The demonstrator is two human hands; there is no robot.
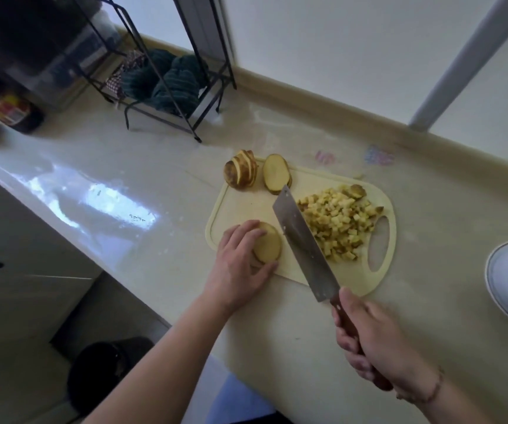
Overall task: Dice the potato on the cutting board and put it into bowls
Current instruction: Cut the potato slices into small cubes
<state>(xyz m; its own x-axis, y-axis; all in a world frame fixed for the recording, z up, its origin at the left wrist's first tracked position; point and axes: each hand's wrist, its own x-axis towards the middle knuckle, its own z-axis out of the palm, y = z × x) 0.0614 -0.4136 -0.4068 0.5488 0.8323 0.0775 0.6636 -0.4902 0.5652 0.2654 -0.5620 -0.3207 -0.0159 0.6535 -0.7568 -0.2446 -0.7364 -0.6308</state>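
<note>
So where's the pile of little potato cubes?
The diced potato sits on the right part of the cutting board, just right of the knife blade, beside the board's handle hole.

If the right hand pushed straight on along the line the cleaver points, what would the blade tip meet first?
Probably the flat potato slices at the cutting board's far edge: the cleaver in the right hand points up-left, its tip just short of them. Blade height is unclear, so it might pass over them.

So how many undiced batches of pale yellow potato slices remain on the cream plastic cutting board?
3: a fanned batch at its far corner, a stack beside that, one under the left hand.
</note>
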